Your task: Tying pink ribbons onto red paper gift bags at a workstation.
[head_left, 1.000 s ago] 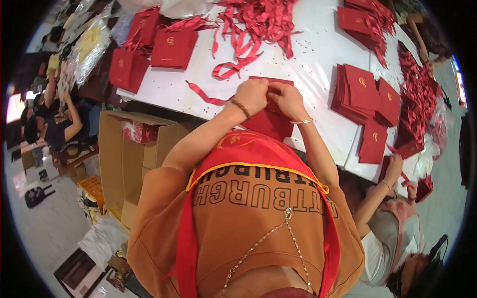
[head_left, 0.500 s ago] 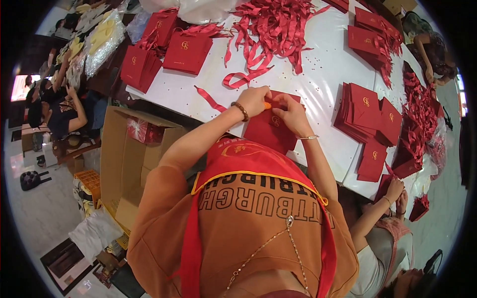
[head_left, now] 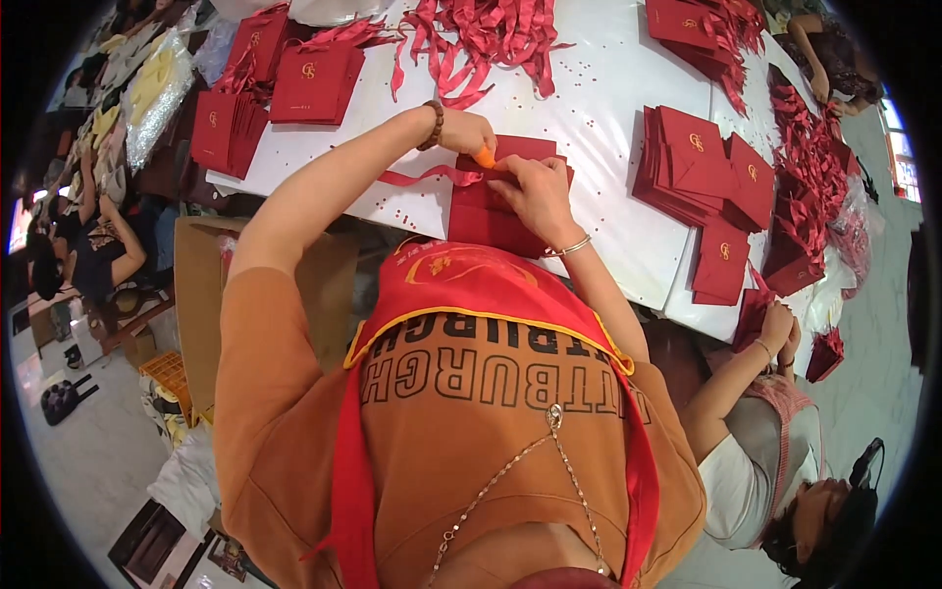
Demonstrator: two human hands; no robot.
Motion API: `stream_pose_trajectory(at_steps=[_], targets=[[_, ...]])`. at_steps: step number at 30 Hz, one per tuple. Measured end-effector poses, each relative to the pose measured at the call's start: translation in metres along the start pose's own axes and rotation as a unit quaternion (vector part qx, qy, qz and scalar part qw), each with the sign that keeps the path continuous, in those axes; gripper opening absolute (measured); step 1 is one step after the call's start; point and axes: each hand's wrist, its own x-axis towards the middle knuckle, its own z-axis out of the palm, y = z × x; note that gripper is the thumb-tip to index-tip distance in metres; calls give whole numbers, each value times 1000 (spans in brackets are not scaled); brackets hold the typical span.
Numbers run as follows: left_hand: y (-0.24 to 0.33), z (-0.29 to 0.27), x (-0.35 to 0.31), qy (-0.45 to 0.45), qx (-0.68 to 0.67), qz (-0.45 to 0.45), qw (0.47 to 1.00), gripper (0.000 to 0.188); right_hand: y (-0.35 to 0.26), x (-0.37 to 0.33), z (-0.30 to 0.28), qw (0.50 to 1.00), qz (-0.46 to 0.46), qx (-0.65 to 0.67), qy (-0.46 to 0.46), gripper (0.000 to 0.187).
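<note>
A red paper bag (head_left: 491, 218) lies flat on the white-covered table in front of me, its plain side up. My left hand (head_left: 465, 133), with a brown bead bracelet, is closed over the bag's upper part. A small orange piece (head_left: 484, 157) shows at its fingertips; whether it is held or worn I cannot tell. My right hand (head_left: 538, 196), with a metal bangle, has its fingers bent and pinched on the bag's upper part, close to the orange piece. A red ribbon (head_left: 422, 179) runs under my left forearm to the bag's left edge.
A heap of red ribbons (head_left: 491, 39) lies at the far middle. Stacks of red bags stand at the left (head_left: 316, 83) and right (head_left: 692, 162). An open cardboard box (head_left: 201, 294) is below the table's left edge. At right, a co-worker's hands (head_left: 777, 329) handle a red bag.
The bag showed a gold mark before and now shows a plain side. The ribbon's end now reaches the bag. My left hand has moved up and left; the whole view has shifted.
</note>
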Motion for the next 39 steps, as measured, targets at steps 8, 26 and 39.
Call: stream_pose_trajectory(at_steps=[8, 26, 39], targets=[[-8, 16, 23, 207, 11, -23, 978, 20, 7, 2, -2, 997, 40, 33, -52, 18], [-58, 105, -94, 407, 136, -83, 899, 18, 44, 15, 31, 987, 145, 55, -48, 31], [-45, 84, -186, 388, -531, 161, 735, 26, 48, 15, 34, 988, 143, 25, -45, 32]])
